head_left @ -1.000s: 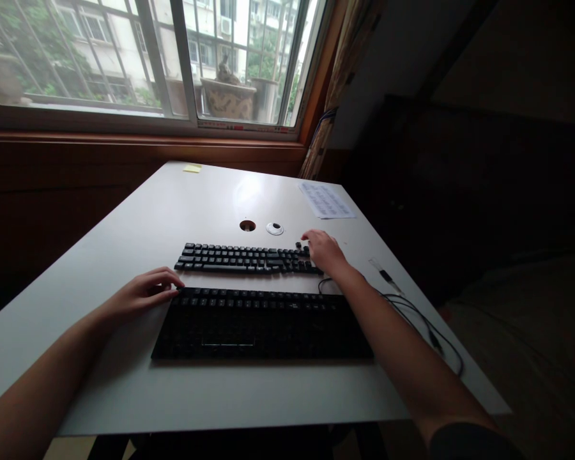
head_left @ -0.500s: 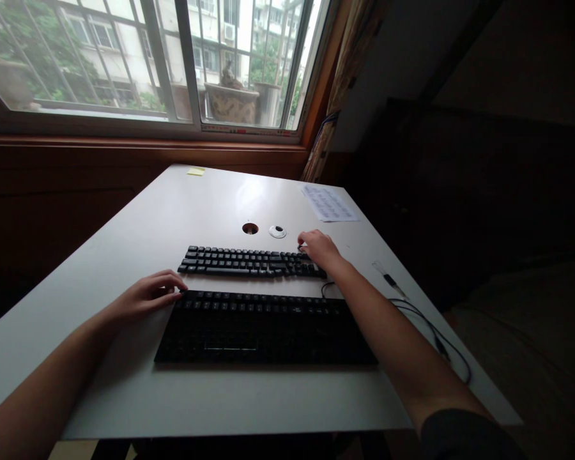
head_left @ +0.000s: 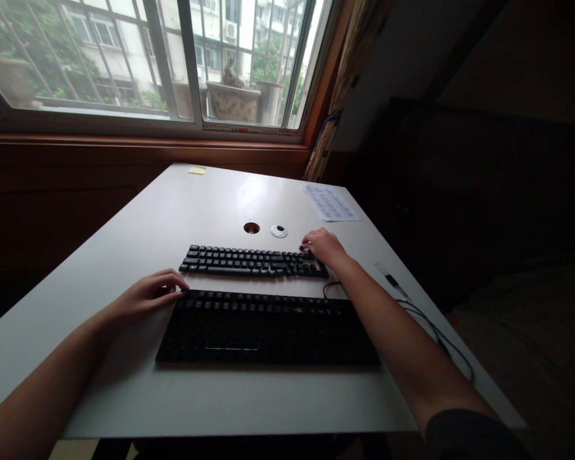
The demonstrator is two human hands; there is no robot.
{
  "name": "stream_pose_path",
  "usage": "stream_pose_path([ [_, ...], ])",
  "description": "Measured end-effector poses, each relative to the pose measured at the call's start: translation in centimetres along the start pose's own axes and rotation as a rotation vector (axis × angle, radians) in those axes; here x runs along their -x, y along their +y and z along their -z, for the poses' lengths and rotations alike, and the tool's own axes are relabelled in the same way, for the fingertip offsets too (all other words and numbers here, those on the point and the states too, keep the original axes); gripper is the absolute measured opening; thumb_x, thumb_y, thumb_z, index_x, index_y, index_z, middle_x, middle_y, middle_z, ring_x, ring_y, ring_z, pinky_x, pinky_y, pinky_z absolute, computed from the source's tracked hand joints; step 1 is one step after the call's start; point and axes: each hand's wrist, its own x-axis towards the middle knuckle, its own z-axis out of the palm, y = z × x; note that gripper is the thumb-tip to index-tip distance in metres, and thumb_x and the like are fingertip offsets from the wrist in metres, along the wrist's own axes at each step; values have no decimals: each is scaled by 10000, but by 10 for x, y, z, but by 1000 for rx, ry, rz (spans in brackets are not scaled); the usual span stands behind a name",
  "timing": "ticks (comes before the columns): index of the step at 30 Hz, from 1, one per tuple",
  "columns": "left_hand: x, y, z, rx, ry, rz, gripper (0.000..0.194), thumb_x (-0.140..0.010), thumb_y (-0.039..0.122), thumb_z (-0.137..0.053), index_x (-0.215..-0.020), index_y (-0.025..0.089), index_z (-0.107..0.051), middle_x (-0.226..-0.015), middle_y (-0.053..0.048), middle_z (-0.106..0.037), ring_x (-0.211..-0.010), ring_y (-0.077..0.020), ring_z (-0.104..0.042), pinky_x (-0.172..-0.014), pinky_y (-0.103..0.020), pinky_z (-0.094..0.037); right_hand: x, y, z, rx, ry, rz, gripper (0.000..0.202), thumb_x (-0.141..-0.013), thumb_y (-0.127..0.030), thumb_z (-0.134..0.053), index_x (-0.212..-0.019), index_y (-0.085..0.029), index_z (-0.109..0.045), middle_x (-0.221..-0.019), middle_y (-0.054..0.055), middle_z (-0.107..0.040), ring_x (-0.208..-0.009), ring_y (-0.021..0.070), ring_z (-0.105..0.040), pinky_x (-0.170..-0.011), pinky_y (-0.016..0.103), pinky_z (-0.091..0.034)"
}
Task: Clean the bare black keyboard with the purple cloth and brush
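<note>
A black keyboard base (head_left: 268, 335) lies near the table's front, with rows of keycaps along its back part. Behind it several rows of loose black keycaps (head_left: 239, 260) stand on the table in keyboard order. My left hand (head_left: 160, 289) rests at the base's back left corner, thumb and fingertips closed together there; whatever is between them is too small to name. At the right end of the loose keycaps is my right hand (head_left: 322, 246), its fingers pinched at a small dark keycap by the back row.
On the white table (head_left: 211, 402) are a yellow note (head_left: 197, 170), printed paper (head_left: 332, 204), a round cable hole (head_left: 252, 228) and its white cover (head_left: 278, 231). A small tool (head_left: 391, 280) and a black cable (head_left: 453, 345) lie at the right.
My right hand has shifted slightly right at the back row's end, and a dark keycap shows at its fingertips. My left hand stays at the base's corner.
</note>
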Motion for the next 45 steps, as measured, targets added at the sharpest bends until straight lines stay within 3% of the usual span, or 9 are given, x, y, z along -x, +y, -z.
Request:
stream_pose_path([
  [12,-1,2,0,-11,6,-12,251,-1019,397,-575,-1135,205,-687,-1102,-86,-661,-888,-182,-626,-797,-295,-542,-7,-6,-3,-54,4,5,126,-892,-230,-691,-987,-243,-774,-1020,57,-763,-1066,222,-639,-910,327,-452],
  [21,0,0,-1,10,-3,5,243,-1020,401,-580,-1138,215,-682,-1107,-76,-647,-903,-183,-618,-798,-280,-524,7,-8,3,-144,116,78,141,-911,-200,-660,-1011,-234,-755,-1105,75,-769,-1198,262,-589,-1035,431,-395],
  [25,-1,0,-1,21,-5,12,260,-1017,413,-582,-1129,205,-690,-1093,-74,-649,-872,-173,-617,-777,-274,-523,35,-3,14,-194,173,103,185,-926,-228,-647,-1078,-231,-752,-1145,75,-758,-1197,250,-594,-1047,421,-429],
  [30,-1,-2,-1,7,9,5,256,-1016,409,-586,-1121,203,-697,-1090,-75,-657,-916,-184,-630,-802,-273,-531,101,10,27,-383,252,192,160,-936,-279,-645,-1035,-240,-764,-1046,56,-767,-1138,253,-629,-1048,437,-484],
  [37,0,-5,-1,-8,8,4,268,-1018,418,-586,-1137,205,-696,-1105,-86,-665,-900,-183,-638,-794,-267,-545,190,30,29,-510,80,107,193,-945,-385,-649,-1056,-277,-764,-1087,59,-756,-1078,261,-685,-989,445,-548],
  [40,0,-5,0,-11,9,3,256,-1011,414,-601,-1130,212,-703,-1110,-84,-665,-907,-186,-638,-806,-271,-546,207,32,27,-517,50,62,193,-949,-391,-645,-1044,-270,-761,-1078,60,-758,-1054,260,-700,-958,436,-569],
  [45,0,-7,0,7,4,26,260,-1007,420,-606,-1139,218,-702,-1120,-83,-663,-927,-194,-641,-827,-280,-547,212,28,25,-490,101,81,175,-952,-372,-641,-1010,-256,-760,-1024,62,-767,-1004,258,-714,-920,437,-588],
])
